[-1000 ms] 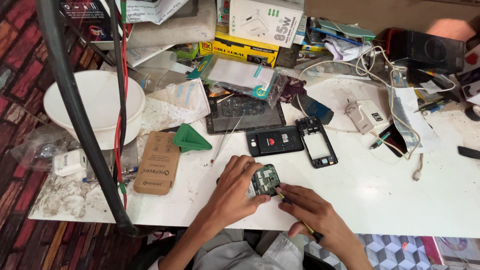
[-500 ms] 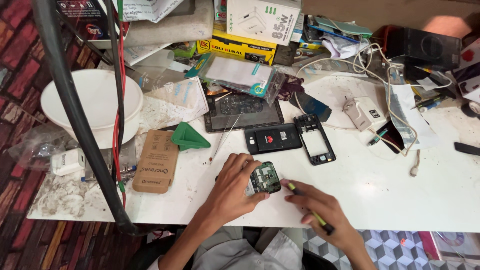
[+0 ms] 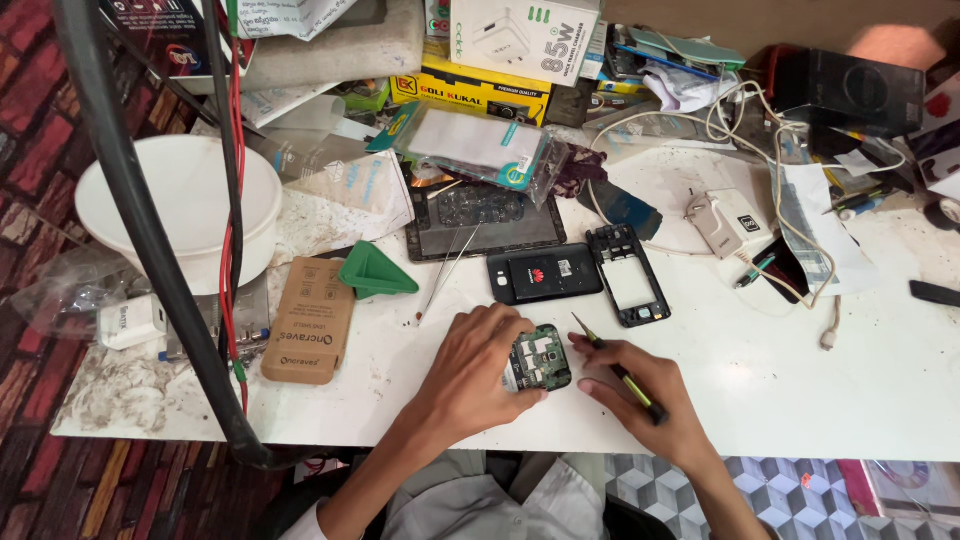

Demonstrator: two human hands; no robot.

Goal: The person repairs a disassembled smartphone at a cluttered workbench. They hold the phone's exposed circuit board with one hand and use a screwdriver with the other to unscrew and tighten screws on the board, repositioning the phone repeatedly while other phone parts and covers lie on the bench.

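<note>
Head view, looking down on a cluttered white surface [image 3: 760,390].

Item: green circuit board [image 3: 541,357], small, squarish, lying at the near edge of the surface between the two hands.

Left hand [image 3: 475,375]: fingers curled over the board's left side, grip closed on it, thumb along its near edge; the board pokes out to the right of the fingertips.

Right hand [image 3: 645,395]: grip closed around a slim screwdriver [image 3: 618,369] with a yellow-and-black handle. The tool lies slanted across the fingers, its metal tip pointing up and left, just beside the board's upper right corner; whether it touches cannot be told.

Behind the hands: black phone back cover [image 3: 545,273], flat; just right of it an empty black phone frame [image 3: 628,274]. Further back a dark tablet-like panel [image 3: 485,220] with tweezers [image 3: 441,272] leaning off its front edge.

Left part: green triangular pick [image 3: 372,272], brown cardboard packet [image 3: 311,320], white bowl [image 3: 170,205], a thick black cable [image 3: 150,240] crossing in front.

Right part: white charger [image 3: 728,222] with tangled white cords.

Far edge: stacked boxes and plastic-wrapped packages.
</note>
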